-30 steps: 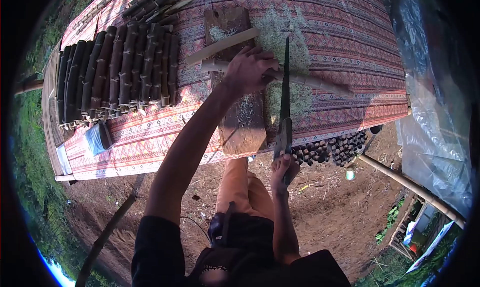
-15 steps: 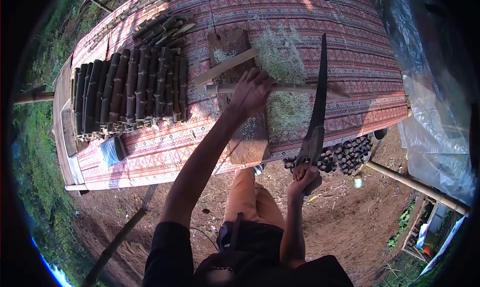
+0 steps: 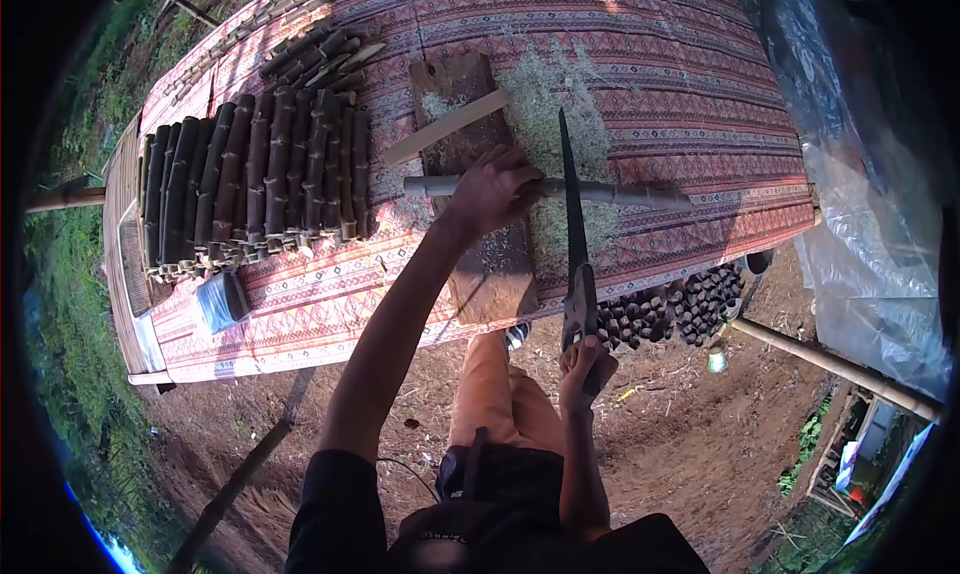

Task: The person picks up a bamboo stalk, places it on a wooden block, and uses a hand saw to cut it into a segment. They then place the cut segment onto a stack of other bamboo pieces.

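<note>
My left hand (image 3: 494, 192) is closed round a long stem (image 3: 630, 193) that lies across a thick wooden board (image 3: 500, 274). My right hand (image 3: 587, 367) grips the handle of a curved saw (image 3: 575, 214). Its dark blade points away from me and crosses the stem to the right of the board. A flat wooden strip (image 3: 447, 128) rests aslant on the board, beyond my left hand. Pale sawdust (image 3: 565, 104) is scattered on the cloth right of the board.
A patterned cloth (image 3: 700, 104) covers the table. Stacked dark stem pieces (image 3: 245, 179) lie at the left, near a blue packet (image 3: 222, 302). Below the table's front edge are more cut pieces (image 3: 690, 307). Clear plastic sheeting (image 3: 860, 224) hangs at the right.
My right hand and the saw have moved left, bringing the blade closer to my left hand and the board. My left hand still holds the stem, its fingers slightly shifted.
</note>
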### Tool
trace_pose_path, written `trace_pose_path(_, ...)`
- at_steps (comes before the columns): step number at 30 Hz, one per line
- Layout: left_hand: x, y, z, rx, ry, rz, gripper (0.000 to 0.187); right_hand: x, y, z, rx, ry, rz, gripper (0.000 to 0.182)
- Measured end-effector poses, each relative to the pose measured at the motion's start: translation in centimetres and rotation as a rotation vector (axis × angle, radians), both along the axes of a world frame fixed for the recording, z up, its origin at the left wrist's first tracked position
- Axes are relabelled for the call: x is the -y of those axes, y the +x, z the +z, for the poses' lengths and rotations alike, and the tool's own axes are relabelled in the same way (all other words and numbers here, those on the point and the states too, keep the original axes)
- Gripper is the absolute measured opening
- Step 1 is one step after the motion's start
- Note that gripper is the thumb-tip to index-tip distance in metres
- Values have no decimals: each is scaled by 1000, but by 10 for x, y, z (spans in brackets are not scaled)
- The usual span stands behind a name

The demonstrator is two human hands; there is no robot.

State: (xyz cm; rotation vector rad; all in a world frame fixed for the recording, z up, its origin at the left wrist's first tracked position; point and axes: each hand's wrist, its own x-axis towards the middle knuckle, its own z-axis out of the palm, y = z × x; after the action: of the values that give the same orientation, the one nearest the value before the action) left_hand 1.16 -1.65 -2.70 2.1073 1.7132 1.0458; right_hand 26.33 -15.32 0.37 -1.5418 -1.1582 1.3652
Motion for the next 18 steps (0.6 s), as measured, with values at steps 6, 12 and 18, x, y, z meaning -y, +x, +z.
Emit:
trace_pose_path(6,-2,-1,-2,48,71,-25,26,2,3,1,-15,5,1,49)
trace_pose_path(12,-5,-3,-3,74,28,-21,24,5,8,-4,29,9,28,49)
trace_pose_path(18,-1,0,-5,56,-53,35,23,7,10,-6,32,46,26,49)
